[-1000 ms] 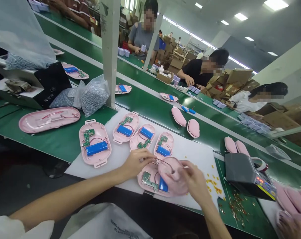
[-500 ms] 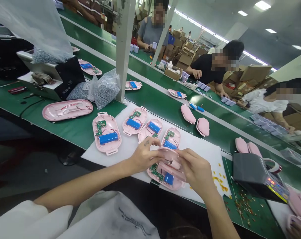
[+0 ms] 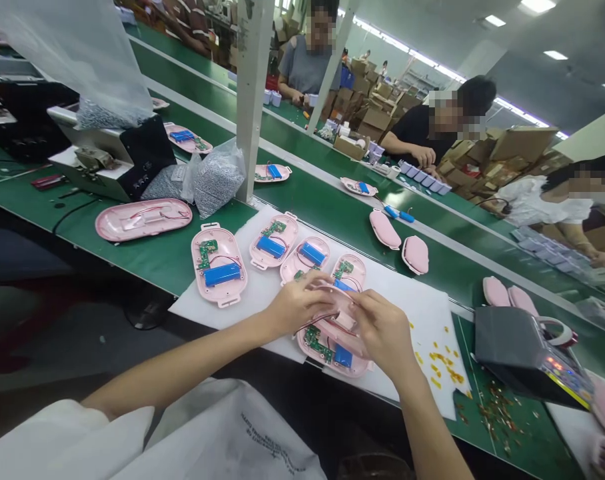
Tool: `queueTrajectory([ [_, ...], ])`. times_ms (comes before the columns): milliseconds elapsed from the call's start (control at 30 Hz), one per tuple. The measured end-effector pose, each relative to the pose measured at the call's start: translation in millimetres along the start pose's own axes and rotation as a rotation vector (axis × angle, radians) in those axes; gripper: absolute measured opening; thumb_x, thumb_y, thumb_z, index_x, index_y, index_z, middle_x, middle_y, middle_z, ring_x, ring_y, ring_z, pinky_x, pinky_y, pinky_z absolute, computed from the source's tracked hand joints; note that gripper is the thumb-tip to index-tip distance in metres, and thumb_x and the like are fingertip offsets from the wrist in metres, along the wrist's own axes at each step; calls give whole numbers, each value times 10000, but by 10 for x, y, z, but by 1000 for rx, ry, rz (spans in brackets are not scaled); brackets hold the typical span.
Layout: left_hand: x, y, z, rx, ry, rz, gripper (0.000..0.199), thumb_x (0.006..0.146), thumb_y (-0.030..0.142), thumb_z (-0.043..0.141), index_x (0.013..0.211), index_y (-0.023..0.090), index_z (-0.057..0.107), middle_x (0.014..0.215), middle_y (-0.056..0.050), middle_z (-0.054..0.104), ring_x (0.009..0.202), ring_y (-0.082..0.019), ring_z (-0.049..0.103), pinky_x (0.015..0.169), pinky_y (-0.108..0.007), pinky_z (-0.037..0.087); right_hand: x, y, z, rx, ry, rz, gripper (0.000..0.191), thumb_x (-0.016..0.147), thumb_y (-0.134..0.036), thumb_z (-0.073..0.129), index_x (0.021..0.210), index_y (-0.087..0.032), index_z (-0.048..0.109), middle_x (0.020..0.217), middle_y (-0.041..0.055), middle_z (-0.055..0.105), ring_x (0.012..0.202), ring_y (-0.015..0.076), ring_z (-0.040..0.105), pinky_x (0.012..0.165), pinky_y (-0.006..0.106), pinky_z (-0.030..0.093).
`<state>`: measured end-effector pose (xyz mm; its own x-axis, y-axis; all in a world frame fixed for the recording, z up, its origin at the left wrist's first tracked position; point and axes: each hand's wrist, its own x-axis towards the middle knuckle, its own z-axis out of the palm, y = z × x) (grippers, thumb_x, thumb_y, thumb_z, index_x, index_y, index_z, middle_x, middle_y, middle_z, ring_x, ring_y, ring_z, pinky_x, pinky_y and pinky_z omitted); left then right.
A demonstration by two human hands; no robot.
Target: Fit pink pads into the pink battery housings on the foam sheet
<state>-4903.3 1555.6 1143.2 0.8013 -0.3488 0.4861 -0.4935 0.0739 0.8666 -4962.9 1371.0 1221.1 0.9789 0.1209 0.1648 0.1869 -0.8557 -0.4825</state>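
Observation:
My left hand (image 3: 300, 303) and my right hand (image 3: 382, 330) both grip the edges of a pink plastic cover (image 3: 343, 321). The cover is tilted, just above an open pink casing (image 3: 332, 357) that holds a green circuit board (image 3: 315, 339) and a blue battery (image 3: 343, 356). The hands hide part of the casing and its wiring. A thin dark wire shows under my left hand. Farther left, similar open casings with boards and blue batteries lie on a white sheet (image 3: 257, 293), including one (image 3: 218, 265) nearest my left forearm.
The white sheet sits on a green conveyor belt (image 3: 142, 257) with yellow scraps on its right side. Pink covers (image 3: 385, 230) lie beyond it. A dark machine with a lit display (image 3: 522, 353) stands to the right. Bags of grey pellets (image 3: 217, 179) and co-workers occupy the far side.
The pink cover has tipped from facing me to lying lower over the casing. My hands have drawn closer together, and the whole view has shifted so the belt items sit farther right.

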Motion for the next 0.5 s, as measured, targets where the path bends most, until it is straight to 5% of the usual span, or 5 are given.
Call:
queueTrajectory([
  [100, -23, -20, 45, -185, 47, -256, 327, 784, 302, 792, 1033, 198, 608, 1067, -59, 675, 790, -159, 675, 721, -293, 568, 42, 52, 6, 60, -6, 55, 270, 928, -270, 463, 1000, -220, 718, 821, 15, 659, 669, 136, 607, 651, 271, 465],
  [200, 19, 10, 12, -340, -71, -479, 497, 711, 283, 820, 1097, 198, 519, 876, -11, 683, 673, -160, 673, 601, -253, 540, 102, 79, 24, 64, -4, 81, 269, 894, -279, 471, 970, -227, 724, 828, 21, 680, 714, 159, 629, 669, 286, 468],
  [367, 91, 54, -34, -264, -114, -471, 433, 743, 342, 758, 1063, 198, 504, 820, -1, 674, 669, -168, 677, 576, -237, 516, 231, 64, 134, 26, -55, 88, 249, 834, -387, 594, 987, -223, 702, 972, 33, 717, 885, 215, 658, 771, 325, 485],
  [500, 110, 97, -8, -182, -83, -470, 457, 690, 408, 769, 1014, 195, 526, 912, -36, 664, 821, -206, 688, 658, -270, 553, 283, 17, 209, -1, -86, 176, 189, 791, -288, 639, 954, -212, 696, 962, 34, 730, 905, 221, 665, 807, 324, 478],
])
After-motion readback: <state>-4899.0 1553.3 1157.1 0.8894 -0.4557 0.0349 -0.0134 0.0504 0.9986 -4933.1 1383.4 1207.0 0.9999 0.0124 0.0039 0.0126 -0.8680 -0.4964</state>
